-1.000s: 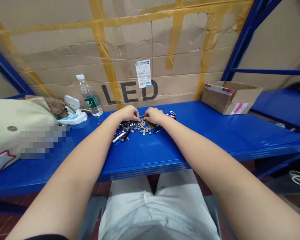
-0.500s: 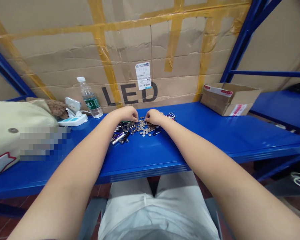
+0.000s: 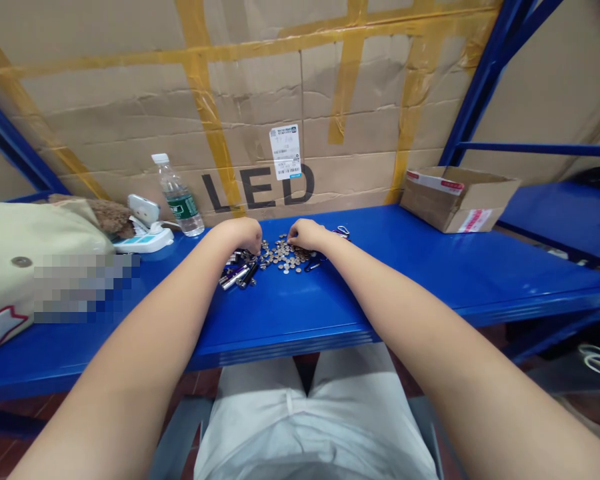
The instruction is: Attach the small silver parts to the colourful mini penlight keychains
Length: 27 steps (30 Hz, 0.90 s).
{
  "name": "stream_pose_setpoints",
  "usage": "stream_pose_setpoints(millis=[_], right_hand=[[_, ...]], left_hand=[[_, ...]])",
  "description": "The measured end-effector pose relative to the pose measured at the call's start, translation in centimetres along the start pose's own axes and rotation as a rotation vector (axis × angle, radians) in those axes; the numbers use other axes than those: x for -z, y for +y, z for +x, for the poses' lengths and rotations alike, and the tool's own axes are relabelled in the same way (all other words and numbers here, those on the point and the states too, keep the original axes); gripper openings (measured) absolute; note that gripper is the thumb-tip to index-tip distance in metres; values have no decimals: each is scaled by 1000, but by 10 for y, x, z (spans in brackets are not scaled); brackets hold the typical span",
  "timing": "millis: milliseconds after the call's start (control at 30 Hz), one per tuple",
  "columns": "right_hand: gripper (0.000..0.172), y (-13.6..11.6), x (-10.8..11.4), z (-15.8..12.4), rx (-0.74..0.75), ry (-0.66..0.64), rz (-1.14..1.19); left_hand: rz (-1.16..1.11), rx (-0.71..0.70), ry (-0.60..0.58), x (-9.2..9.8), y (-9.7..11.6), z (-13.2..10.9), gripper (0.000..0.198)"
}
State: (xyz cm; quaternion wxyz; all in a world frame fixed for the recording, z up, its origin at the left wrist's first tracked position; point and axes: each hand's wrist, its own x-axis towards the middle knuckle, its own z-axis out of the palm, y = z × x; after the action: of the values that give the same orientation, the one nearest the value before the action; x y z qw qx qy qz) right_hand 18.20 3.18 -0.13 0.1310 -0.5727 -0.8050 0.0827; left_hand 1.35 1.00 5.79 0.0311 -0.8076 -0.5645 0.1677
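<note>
Small round metal discs (image 3: 283, 257), like button cells or coins, lie spread on the blue table between my hands. My left hand (image 3: 247, 235) is bent down with curled fingers over a heap of small metal parts; its fingertips are partly hidden. Just below it lie black and silver tubes (image 3: 237, 277), like small flashlight bodies. My right hand (image 3: 305, 235) has its fingers pinched together at the back right of the discs; what they hold, if anything, is too small to make out. By its wrist are a carabiner clip (image 3: 343, 231) and a dark clip-like piece (image 3: 314, 264).
A water bottle (image 3: 179, 200) stands at the back left beside a white power strip (image 3: 145, 241) and a pale bag (image 3: 45, 247). An open cardboard box (image 3: 455, 200) sits at the back right. A large taped carton (image 3: 260, 93) walls off the table's back.
My left hand has moved left and slightly down, away from the discs and over the heap of parts. My right hand has shifted very little, staying at the discs.
</note>
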Motion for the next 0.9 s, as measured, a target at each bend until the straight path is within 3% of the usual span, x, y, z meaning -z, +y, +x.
stream_pose_setpoints(millis=[267,500,900], right_hand=[[21,-8,3,-6,-24,-5,-3],[22,-3,0,-3,1,19,-25],[17,-2,-4,-1,31,17,-20]], left_hand=[[-54,12,0,1,-3,2,28],[-105,3,-14,-2,-12,5,22],[-30,-9,-40,-2,-2,3,30]])
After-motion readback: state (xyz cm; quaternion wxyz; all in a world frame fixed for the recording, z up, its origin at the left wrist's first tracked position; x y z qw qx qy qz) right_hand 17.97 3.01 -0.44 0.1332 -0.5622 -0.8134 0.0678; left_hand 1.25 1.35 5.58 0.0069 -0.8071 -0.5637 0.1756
